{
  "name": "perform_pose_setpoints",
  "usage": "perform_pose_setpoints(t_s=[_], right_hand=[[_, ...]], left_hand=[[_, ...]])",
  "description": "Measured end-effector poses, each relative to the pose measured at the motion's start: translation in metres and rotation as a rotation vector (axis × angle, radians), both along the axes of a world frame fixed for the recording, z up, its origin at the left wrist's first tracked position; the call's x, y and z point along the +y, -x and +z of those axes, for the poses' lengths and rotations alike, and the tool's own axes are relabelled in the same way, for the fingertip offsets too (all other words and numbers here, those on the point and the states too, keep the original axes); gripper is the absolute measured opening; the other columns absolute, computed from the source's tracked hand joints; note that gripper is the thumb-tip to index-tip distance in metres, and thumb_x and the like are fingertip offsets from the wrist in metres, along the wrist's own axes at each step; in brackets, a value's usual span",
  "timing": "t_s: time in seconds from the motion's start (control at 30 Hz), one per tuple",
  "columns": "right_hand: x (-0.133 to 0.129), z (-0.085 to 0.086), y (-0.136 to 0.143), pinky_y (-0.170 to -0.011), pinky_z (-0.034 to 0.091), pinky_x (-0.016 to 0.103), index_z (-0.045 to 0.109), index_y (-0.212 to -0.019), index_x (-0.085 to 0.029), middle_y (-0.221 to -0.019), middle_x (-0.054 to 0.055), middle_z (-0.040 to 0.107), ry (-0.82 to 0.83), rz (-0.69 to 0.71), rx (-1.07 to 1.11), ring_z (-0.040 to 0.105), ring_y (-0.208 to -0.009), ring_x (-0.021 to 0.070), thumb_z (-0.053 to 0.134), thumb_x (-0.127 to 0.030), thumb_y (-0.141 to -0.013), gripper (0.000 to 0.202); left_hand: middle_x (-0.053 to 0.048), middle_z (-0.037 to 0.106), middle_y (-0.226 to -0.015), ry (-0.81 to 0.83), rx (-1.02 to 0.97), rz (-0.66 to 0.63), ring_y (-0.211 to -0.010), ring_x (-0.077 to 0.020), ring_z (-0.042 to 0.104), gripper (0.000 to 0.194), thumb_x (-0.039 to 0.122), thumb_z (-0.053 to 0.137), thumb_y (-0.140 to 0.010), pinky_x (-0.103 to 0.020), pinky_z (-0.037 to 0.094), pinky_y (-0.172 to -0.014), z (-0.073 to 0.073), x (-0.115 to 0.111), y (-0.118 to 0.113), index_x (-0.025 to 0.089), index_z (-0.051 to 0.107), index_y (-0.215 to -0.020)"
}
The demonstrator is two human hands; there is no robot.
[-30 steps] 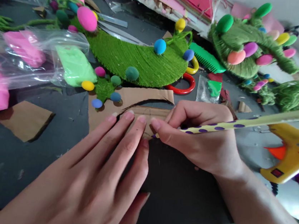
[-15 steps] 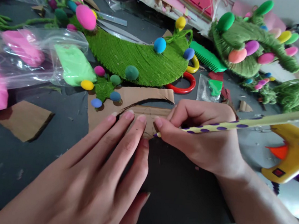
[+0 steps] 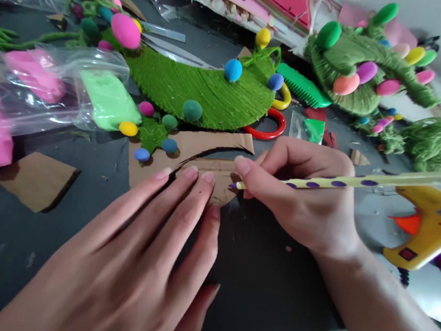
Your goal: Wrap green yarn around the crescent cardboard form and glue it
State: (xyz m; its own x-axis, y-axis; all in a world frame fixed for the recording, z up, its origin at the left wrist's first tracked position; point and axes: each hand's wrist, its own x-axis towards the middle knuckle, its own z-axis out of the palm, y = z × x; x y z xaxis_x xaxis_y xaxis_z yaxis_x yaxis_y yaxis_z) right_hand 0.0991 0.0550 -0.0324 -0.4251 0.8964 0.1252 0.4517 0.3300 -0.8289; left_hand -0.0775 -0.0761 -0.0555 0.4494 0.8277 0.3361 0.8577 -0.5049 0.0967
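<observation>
My left hand (image 3: 147, 253) lies flat with its fingers stretched out, fingertips pressing on a piece of brown cardboard (image 3: 222, 179). Between the thumb and fingers of my right hand (image 3: 304, 196) is a pale yellow pencil (image 3: 338, 183) with purple dots. Its purple tip is at the cardboard's right part, where faint drawn lines show. Behind the hands, a green yarn-wrapped crescent (image 3: 212, 98) with coloured balls lies on the table. A small green yarn star (image 3: 153, 135) with coloured balls rests at the cardboard's left part.
Red-and-yellow-handled scissors (image 3: 270, 125) lie partly under the crescent, near a green comb (image 3: 303, 84). A yellow glue gun (image 3: 428, 226) is at right. Bags with pink and light green clay (image 3: 108, 99) and a cardboard scrap (image 3: 36, 179) lie at left.
My right hand and the pencil have shifted slightly up, and the pencil tip has moved up on the cardboard. My left hand remains in nearly the same place.
</observation>
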Motion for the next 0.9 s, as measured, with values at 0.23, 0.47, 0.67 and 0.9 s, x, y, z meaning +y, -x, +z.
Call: perform_pose_setpoints(t_s=[0.23,0.47,0.67,0.9], right_hand=[[0.0066,-0.0002,-0.0018,-0.048,0.042,0.026,0.062,-0.065,-0.02,-0.06,0.0,0.064,-0.054,-0.092,-0.022,0.056,-0.053,0.0116,0.074,-0.041,-0.087,0.032],[0.0089,-0.0027,-0.0007,-0.055,0.048,0.025,0.063,-0.076,-0.022,-0.069,-0.001,0.067,0.022,-0.044,0.036,0.061,-0.062,0.012,0.07,-0.049,-0.088,0.031],[0.0086,0.002,0.0021,-0.055,0.048,0.026,0.062,-0.074,-0.022,-0.069,0.001,0.066,0.11,-0.059,0.083,0.062,-0.063,0.0132,0.072,-0.058,-0.083,0.039],[0.0062,0.0069,-0.0059,-0.042,0.033,0.025,0.057,-0.06,-0.02,-0.055,-0.002,0.056,0.111,-0.004,0.047,0.045,-0.048,0.0087,0.081,-0.049,-0.078,0.042]], left_hand=[[-0.019,0.054,-0.148,0.023,-0.018,-0.001,-0.132,-0.0345,0.055,0.062,0.04,0.05,-0.093,-0.052,0.041,-0.109,-0.0023,0.0023,-0.0036,0.008,0.047,-0.146],[-0.018,0.045,-0.155,0.073,-0.039,-0.009,-0.138,-0.0398,0.048,0.058,0.044,0.054,-0.091,-0.056,0.041,-0.11,-0.002,0.0028,-0.0026,0.02,0.052,-0.144],[-0.018,0.042,-0.157,0.119,0.017,-0.001,-0.139,-0.0404,0.047,0.069,0.05,0.055,-0.092,-0.056,0.045,-0.106,0.0002,0.0,0.0006,0.023,0.04,-0.153],[-0.014,0.039,-0.16,0.133,-0.011,0.041,-0.142,-0.0406,0.044,0.067,0.056,0.056,-0.09,-0.058,0.044,-0.109,0.0021,0.0025,0.0008,0.025,0.047,-0.148]])
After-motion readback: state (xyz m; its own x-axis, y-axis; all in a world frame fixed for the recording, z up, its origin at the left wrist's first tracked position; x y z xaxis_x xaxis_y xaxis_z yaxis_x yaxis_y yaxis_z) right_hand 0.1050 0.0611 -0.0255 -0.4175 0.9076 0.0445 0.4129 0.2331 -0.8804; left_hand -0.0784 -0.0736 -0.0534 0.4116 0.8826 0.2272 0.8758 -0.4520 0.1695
